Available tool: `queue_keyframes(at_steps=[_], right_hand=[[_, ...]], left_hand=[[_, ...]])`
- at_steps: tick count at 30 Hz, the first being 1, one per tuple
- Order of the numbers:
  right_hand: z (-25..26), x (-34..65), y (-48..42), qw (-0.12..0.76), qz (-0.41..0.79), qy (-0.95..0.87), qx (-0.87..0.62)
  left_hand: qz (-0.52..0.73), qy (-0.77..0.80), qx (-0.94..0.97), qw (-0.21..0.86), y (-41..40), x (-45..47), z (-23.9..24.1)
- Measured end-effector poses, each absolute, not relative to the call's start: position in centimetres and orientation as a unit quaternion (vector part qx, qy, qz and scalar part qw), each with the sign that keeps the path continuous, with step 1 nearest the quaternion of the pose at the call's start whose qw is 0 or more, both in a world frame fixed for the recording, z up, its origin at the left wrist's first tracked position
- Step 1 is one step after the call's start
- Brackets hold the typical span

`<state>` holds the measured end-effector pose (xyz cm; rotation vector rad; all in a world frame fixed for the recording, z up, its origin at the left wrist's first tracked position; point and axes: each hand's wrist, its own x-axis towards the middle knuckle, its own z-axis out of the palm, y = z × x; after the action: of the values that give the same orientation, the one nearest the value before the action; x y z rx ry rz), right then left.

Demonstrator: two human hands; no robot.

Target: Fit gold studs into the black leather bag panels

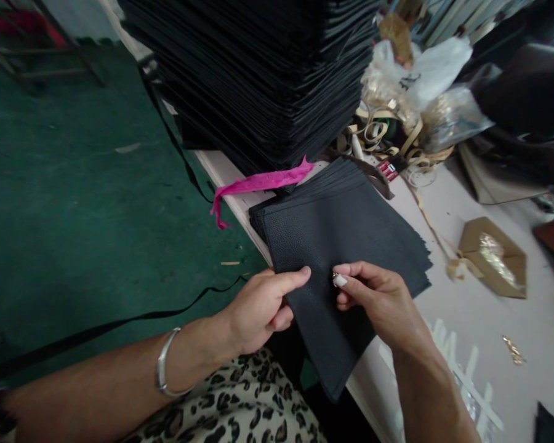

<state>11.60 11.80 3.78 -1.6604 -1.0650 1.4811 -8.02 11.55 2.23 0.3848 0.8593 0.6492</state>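
Left hand (263,304) grips the near black sheet (325,347) by its edge, the sheet jutting past the table (475,320). Right hand (373,292) pinches a small gold piece (335,275) over it; contact unclear. Judged step: positioning. Next calls for steady sheet, exact fingertips.

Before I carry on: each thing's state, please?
Black pebbled leathery panel: held by left hand
Small shiny gold piece: pinched in right hand
Long ragged pink strip: one end dangling
Brown hexagonal cardboard tray: open, shiny contents inside
Shiny silver bangle: worn
Tall black stack: layered
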Motion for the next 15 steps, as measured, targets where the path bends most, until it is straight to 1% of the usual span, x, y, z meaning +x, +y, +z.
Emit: queue_keyframes(at_steps=[6,11,15], right_hand=[[4.0,11.5,12.0,0.315,0.576,-0.417,-0.629],[4.3,11.3,11.9,0.329,0.589,-0.392,-0.625],[4.4,11.7,11.0,0.316,0.58,-0.394,-0.639]], left_hand=[[0.301,0.397,0.187,0.847,11.5,-8.0,2.0],[0.31,0.426,0.222,0.82,11.2,-7.8,1.9],[0.292,0.444,0.307,0.789,10.2,-8.1,2.0]])
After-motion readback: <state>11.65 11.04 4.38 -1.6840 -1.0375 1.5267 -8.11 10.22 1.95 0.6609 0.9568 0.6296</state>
